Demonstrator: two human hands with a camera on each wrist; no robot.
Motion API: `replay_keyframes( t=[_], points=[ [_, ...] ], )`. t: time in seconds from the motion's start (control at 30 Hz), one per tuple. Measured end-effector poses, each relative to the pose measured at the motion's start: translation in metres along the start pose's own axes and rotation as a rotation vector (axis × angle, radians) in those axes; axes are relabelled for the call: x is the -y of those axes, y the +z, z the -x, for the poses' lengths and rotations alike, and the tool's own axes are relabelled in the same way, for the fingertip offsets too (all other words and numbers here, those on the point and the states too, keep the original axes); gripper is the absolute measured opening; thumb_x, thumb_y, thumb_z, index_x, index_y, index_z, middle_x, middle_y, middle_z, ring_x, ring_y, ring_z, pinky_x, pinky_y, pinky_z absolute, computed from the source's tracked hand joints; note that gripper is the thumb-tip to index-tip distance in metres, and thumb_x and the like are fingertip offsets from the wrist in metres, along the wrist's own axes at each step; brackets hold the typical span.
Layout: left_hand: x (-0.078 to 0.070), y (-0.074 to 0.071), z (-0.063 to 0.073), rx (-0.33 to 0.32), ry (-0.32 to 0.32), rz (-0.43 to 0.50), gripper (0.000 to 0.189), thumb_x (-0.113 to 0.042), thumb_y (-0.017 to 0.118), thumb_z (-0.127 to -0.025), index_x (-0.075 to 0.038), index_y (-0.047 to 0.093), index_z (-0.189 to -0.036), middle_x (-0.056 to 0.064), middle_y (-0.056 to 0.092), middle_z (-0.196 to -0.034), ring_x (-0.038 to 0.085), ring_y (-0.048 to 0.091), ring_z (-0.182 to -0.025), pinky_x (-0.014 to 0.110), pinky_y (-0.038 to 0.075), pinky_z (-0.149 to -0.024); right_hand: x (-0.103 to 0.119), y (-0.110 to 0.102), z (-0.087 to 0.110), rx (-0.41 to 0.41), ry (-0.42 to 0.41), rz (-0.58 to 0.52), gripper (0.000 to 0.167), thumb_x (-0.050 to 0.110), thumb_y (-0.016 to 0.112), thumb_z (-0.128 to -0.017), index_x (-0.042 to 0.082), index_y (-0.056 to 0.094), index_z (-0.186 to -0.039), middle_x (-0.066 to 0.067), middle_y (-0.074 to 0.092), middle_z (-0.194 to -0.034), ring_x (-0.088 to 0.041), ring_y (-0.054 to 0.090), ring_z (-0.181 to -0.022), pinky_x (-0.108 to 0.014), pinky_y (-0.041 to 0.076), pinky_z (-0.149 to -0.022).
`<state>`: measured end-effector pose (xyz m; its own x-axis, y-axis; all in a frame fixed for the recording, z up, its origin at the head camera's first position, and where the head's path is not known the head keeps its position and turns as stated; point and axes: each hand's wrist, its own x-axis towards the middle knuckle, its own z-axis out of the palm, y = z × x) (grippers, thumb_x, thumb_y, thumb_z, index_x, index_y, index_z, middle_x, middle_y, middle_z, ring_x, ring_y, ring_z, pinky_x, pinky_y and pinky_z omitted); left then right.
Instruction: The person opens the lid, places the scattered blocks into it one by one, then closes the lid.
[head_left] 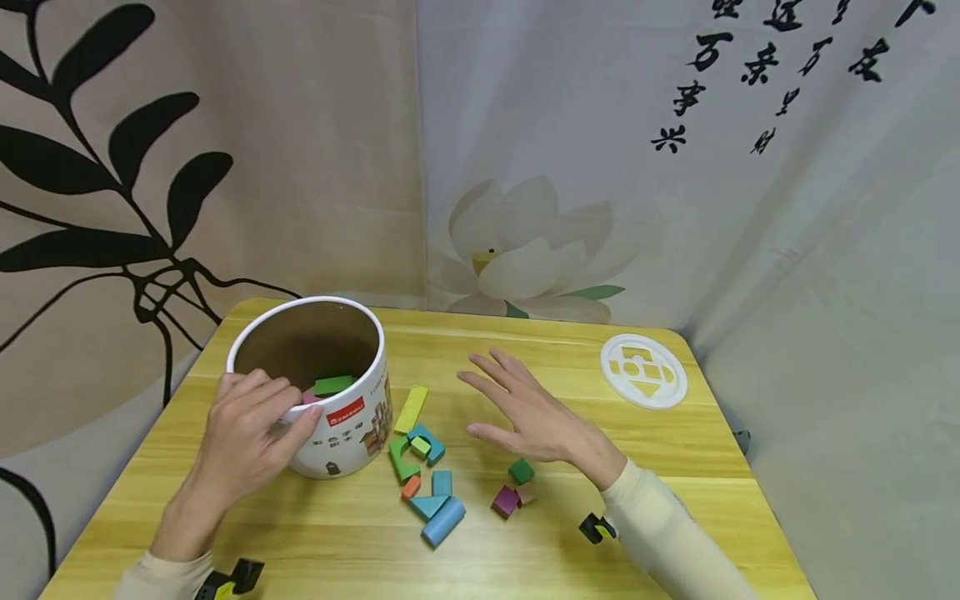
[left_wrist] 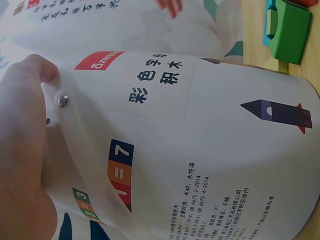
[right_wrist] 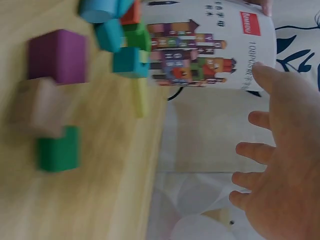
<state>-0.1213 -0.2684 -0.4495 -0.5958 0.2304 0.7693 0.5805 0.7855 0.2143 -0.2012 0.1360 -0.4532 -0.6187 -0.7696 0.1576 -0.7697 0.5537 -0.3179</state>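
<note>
My left hand (head_left: pixel 251 433) grips the near rim of a white toy-block bucket (head_left: pixel 348 437), thumb outside and the other fingers over the edge. Inside lie a green block (head_left: pixel 333 386) and a pink one, partly hidden by the wall. My right hand (head_left: pixel 536 417) is held over the table, fingers spread, holding nothing. Below it are a green block (head_left: pixel 521 471), a purple cube (head_left: pixel 506 501) and a tan block (head_left: pixel 527 493). Beside the bucket lie a yellow bar (head_left: pixel 411 408), a blue arch (head_left: pixel 431 442), a green arch (head_left: pixel 402 462), a blue cylinder (head_left: pixel 444 522) and smaller blocks.
A white round plate with cut-out shapes (head_left: pixel 643 340) lies at the back right of the wooden table (head_left: pixel 585 575). Behind the table hangs a printed curtain (head_left: pixel 337 167). In the left wrist view, a pale strap (left_wrist: pixel 80 130) is riveted to the bucket's side.
</note>
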Motion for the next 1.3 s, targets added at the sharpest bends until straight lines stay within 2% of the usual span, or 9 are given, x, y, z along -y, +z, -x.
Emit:
replay_keyframes(
  t=[0.23,0.37,0.53,0.7,0.83,1.0,1.23,1.3],
  points=[
    [0.000,0.001,0.000,-0.022,0.006,0.008,0.059,-0.057,0.052,-0.114,-0.016,0.063,-0.072,-0.003,0.065,-0.067,0.015,0.046,-0.074,0.035,0.028,-0.085,-0.006,0.023,0.039,0.085,0.026,-0.025,0.074,0.055,0.062,-0.113,0.024,0.038,-0.176,-0.010,0.030,-0.187,-0.042,0.020,-0.177,-0.068,0.023,-0.139],
    [0.001,0.002,0.000,-0.039,0.009,0.009,0.060,-0.058,0.052,-0.114,-0.017,0.063,-0.072,-0.005,0.063,-0.066,0.015,0.045,-0.073,0.035,0.027,-0.085,-0.006,0.038,0.057,0.124,0.001,-0.027,0.076,0.058,0.063,-0.112,0.020,0.041,-0.174,-0.010,0.034,-0.186,-0.044,0.026,-0.174,-0.069,0.030,-0.136],
    [0.002,0.004,-0.001,-0.066,0.015,0.016,0.060,-0.058,0.052,-0.114,-0.017,0.063,-0.071,-0.005,0.062,-0.066,0.016,0.045,-0.072,0.034,0.028,-0.084,-0.006,0.054,0.071,0.118,-0.078,0.053,0.078,0.065,0.063,-0.109,0.018,0.048,-0.170,-0.013,0.047,-0.178,-0.046,0.042,-0.166,-0.067,0.040,-0.131],
    [0.001,0.003,-0.001,-0.047,0.012,0.008,0.059,-0.057,0.052,-0.114,-0.017,0.062,-0.072,-0.005,0.062,-0.066,0.016,0.046,-0.073,0.035,0.028,-0.085,-0.001,0.062,0.080,0.071,-0.177,0.164,0.079,0.062,0.079,-0.100,0.016,0.059,-0.161,-0.012,0.063,-0.163,-0.040,0.056,-0.156,-0.060,0.047,-0.127],
    [0.001,0.003,-0.001,-0.063,0.014,0.011,0.060,-0.058,0.052,-0.114,-0.017,0.062,-0.072,-0.005,0.062,-0.066,0.016,0.046,-0.072,0.035,0.028,-0.085,0.002,0.065,0.084,0.055,-0.206,0.220,0.073,0.059,0.085,-0.096,0.018,0.066,-0.153,-0.005,0.070,-0.153,-0.028,0.063,-0.146,-0.053,0.050,-0.125],
    [0.000,0.002,0.000,-0.050,0.016,0.011,0.059,-0.057,0.052,-0.114,-0.017,0.063,-0.073,-0.005,0.062,-0.066,0.016,0.046,-0.073,0.035,0.028,-0.085,0.004,0.070,0.086,0.051,-0.221,0.235,0.055,0.049,0.091,-0.093,0.022,0.075,-0.139,0.004,0.076,-0.139,-0.017,0.068,-0.133,-0.047,0.052,-0.119],
    [0.000,-0.002,0.001,0.037,-0.028,0.002,0.046,-0.047,0.059,-0.108,-0.015,0.066,-0.075,-0.002,0.065,-0.069,0.016,0.048,-0.076,0.036,0.029,-0.088,0.004,0.076,0.086,0.038,-0.256,0.236,0.035,0.037,0.095,-0.091,0.025,0.078,-0.119,0.013,0.076,-0.119,-0.004,0.071,-0.113,-0.041,0.049,-0.110],
    [0.000,-0.003,0.001,0.044,-0.031,0.003,0.042,-0.043,0.062,-0.106,-0.015,0.066,-0.076,-0.002,0.065,-0.069,0.016,0.048,-0.077,0.036,0.029,-0.088,0.004,0.077,0.086,0.030,-0.268,0.232,0.032,0.035,0.096,-0.090,0.025,0.077,-0.115,0.014,0.075,-0.114,-0.004,0.070,-0.109,-0.040,0.050,-0.108]
  ],
)
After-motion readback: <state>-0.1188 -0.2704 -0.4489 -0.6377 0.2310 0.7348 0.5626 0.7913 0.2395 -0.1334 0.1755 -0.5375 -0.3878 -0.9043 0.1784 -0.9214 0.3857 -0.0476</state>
